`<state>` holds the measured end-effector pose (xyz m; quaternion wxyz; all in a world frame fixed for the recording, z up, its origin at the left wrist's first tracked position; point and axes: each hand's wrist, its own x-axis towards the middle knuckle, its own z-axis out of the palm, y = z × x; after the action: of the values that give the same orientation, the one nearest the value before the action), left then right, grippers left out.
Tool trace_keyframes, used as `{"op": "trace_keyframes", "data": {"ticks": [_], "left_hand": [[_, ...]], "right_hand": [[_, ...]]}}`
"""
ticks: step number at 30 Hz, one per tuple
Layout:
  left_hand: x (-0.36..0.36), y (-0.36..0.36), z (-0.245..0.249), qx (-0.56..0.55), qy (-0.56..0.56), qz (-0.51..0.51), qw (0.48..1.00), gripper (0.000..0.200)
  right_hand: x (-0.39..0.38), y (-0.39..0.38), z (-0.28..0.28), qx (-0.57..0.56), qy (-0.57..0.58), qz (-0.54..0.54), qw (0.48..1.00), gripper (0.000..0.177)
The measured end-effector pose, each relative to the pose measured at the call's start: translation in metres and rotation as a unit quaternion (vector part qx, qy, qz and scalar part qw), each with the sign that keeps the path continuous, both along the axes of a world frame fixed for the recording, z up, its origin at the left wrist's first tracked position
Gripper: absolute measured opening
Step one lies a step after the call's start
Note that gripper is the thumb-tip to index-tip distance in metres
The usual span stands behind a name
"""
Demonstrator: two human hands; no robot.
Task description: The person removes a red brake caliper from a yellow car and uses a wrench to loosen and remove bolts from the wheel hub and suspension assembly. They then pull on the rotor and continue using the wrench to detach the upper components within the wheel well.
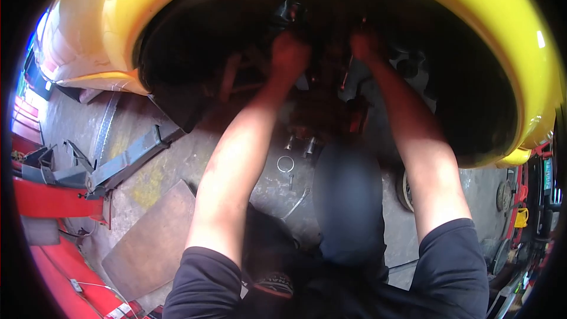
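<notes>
Both arms reach up into the dark wheel arch of a yellow car body. My left hand is closed, just below a dark, shiny round part; shadow hides what it holds. To the right, my right hand is also closed, close to a thin metal piece, and its grip is too dark to make out. Between and below the hands hangs a reddish-brown mechanical part, with metal bolt-like ends at its bottom.
On the floor lie a metal ring, a bolt, a wrench-like tool and a brown flat board. A grey lift arm joins a red base at left. A round part stands right of my knee.
</notes>
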<state>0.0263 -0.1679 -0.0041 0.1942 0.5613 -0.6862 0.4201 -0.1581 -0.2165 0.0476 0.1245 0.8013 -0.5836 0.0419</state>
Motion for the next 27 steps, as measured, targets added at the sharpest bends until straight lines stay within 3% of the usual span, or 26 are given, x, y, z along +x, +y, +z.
{"op": "trace_keyframes", "data": {"ticks": [3, 4, 6, 7, 9, 10, 13, 16, 17, 19, 20, 23, 26, 27], "left_hand": [[-0.008, -0.012, 0.014, 0.186, 0.071, -0.056, 0.978, 0.011], [-0.009, -0.012, 0.014, 0.191, 0.072, -0.068, 0.977, 0.012], [-0.011, -0.011, 0.01, 0.203, 0.072, -0.093, 0.972, 0.015], [-0.014, -0.008, 0.007, 0.171, 0.2, -0.134, 0.955, 0.016], [-0.019, 0.01, -0.001, 0.099, 0.44, -0.208, 0.868, 0.02], [-0.02, 0.024, -0.003, 0.086, 0.475, -0.208, 0.851, 0.022], [-0.022, 0.092, -0.016, 0.073, 0.555, -0.198, 0.805, 0.028], [-0.017, 0.126, -0.036, 0.051, 0.569, -0.272, 0.775, 0.032], [-0.016, 0.129, -0.04, 0.039, 0.57, -0.311, 0.76, 0.032], [-0.012, 0.122, -0.047, 0.065, 0.559, -0.225, 0.795, 0.031], [-0.01, 0.116, -0.048, 0.078, 0.551, -0.18, 0.811, 0.031], [-0.001, 0.077, -0.029, 0.028, 0.477, -0.197, 0.856, 0.023], [-0.006, 0.048, 0.008, 0.152, 0.363, -0.174, 0.903, 0.023], [-0.007, 0.026, 0.003, 0.109, 0.338, -0.219, 0.909, 0.021]], "right_hand": [[-0.005, -0.024, -0.019, 0.005, 0.04, 0.022, 0.999, 0.031], [-0.009, -0.037, -0.029, 0.016, 0.07, 0.031, 0.997, 0.031], [-0.008, -0.033, -0.029, -0.006, 0.024, 0.02, 1.0, 0.03], [-0.009, -0.031, -0.029, -0.017, 0.0, 0.013, 1.0, 0.029], [-0.008, -0.02, -0.027, -0.033, -0.047, -0.006, 0.998, 0.028], [-0.007, -0.017, -0.026, -0.041, -0.07, -0.015, 0.997, 0.027], [-0.007, -0.022, -0.028, -0.025, 0.004, 0.01, 1.0, 0.026], [-0.004, -0.034, -0.028, -0.014, 0.224, 0.022, 0.974, 0.026], [-0.007, -0.031, -0.029, -0.032, 0.153, 0.013, 0.988, 0.026], [-0.013, -0.026, -0.031, -0.069, 0.012, 0.0, 0.998, 0.027], [-0.014, -0.03, -0.034, -0.078, 0.014, 0.001, 0.997, 0.027], [-0.014, -0.035, -0.041, -0.063, 0.001, -0.009, 0.998, 0.029], [-0.007, -0.019, -0.02, 0.009, -0.001, -0.02, 1.0, 0.032], [-0.004, -0.011, -0.011, 0.02, 0.026, -0.007, 0.999, 0.033]]}}
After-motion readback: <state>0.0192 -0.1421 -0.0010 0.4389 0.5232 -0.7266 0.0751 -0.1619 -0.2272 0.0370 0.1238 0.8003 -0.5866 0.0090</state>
